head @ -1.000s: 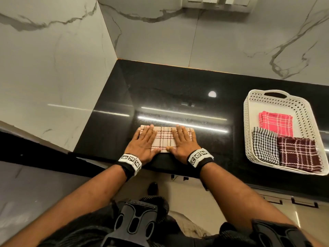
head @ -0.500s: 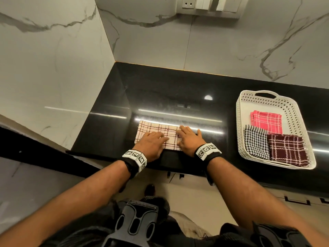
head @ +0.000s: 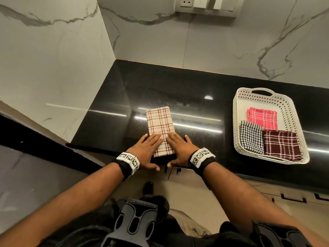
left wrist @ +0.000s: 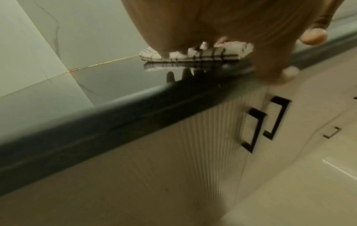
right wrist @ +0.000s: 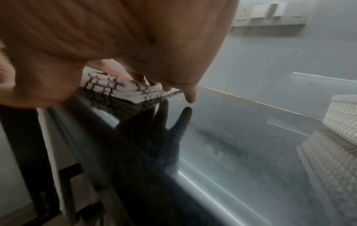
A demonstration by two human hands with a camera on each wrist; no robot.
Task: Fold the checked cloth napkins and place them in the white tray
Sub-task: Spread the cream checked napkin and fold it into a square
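Right now both of my hands lie flat on the near end of the cream checked napkin (head: pixel 161 131), which sits as a long folded strip on the black counter (head: pixel 195 111), its near end close to the counter's front edge and its length running away from me. My left hand (head: pixel 148 150) has its fingers straight and laid close together on the cloth's left side; my right hand (head: pixel 178 149) mirrors it on the right, fingers also straight, with both thumbs hanging off toward the edge, so neither hand is pinching anything yet. To do the next fold well, I judge I should slip my thumbs under the near corners, lift that end evenly with both hands and carry it forward onto the far end, matching corners before I press the crease. Lifting one side ahead of the other would probably skew the layers. Further off to my right, well apart from this cloth, the white tray (head: pixel 238 122) already holds a pink napkin (head: pixel 262 117), a black-and-white napkin (head: pixel 251 138) and a maroon napkin (head: pixel 281 144); bare floor shows on the tray's far side for this one.
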